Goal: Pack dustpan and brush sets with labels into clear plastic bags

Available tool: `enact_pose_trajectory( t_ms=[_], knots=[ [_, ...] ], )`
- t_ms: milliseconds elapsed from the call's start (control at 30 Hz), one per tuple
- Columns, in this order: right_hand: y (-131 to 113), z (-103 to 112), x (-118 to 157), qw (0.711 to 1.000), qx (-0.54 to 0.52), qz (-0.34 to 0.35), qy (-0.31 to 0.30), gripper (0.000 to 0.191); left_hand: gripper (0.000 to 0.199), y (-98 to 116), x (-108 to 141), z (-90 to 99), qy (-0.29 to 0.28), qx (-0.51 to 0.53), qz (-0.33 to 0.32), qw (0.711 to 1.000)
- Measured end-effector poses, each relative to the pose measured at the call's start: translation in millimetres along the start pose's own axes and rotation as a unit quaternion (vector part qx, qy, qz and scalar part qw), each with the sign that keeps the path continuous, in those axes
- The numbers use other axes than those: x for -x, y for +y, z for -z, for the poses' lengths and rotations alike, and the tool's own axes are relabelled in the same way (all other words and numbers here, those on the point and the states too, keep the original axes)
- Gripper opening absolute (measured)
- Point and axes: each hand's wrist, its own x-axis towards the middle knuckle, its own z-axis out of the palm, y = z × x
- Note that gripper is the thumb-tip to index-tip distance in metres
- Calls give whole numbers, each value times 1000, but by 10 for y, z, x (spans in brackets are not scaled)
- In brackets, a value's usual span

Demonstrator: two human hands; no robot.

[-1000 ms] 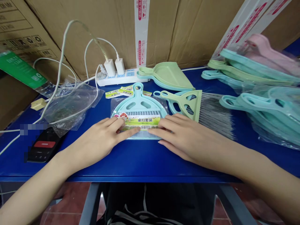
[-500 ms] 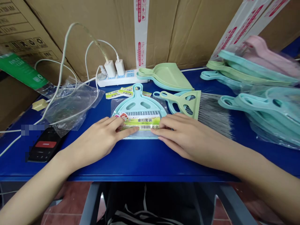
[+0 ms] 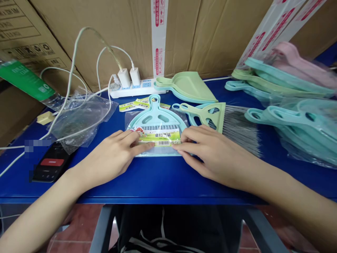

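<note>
In front of me a light-blue dustpan and brush set lies flat in a clear plastic bag, its handle pointing away. A green and white label card lies across the brush's grey bristles. My left hand has its curled fingers at the card's left end, the thumb along the lower edge. At the right end, my right hand pinches the card with bent fingers, thumb and forefinger close together. Just beyond the right hand rest a green brush and a blue one beneath it, with grey bristles fanning out rightward.
Green and blue dustpans are stacked at the back. Loose label cards lie near a white power strip with cables. Bagged sets pile up at right. A plastic bag and a phone lie at left.
My right thumb and forefinger have shifted slightly right along the label card's lower edge. My left hand stays almost in place, and the dustpan set has not visibly moved.
</note>
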Motion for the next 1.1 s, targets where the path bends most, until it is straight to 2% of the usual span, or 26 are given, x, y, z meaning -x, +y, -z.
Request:
enact_pose_trajectory(
  t_ms=[267, 533, 867, 1100],
  knots=[
    [5, 16, 0, 1000, -21, -16, 5, 32, 46, -41, 14, 45, 20, 10, 5, 1000],
    [80, 90, -9, 997, 5, -69, -23, 30, 36, -87, 63, 82, 25, 56, 40, 997],
    [29, 131, -32, 991, 24, -118, -59, 23, 37, -204, 133, 76, 28, 74, 83, 993],
    [37, 139, -35, 992, 19, -115, -53, 23, 37, -196, 136, 101, -17, 80, 133, 988]
  ],
)
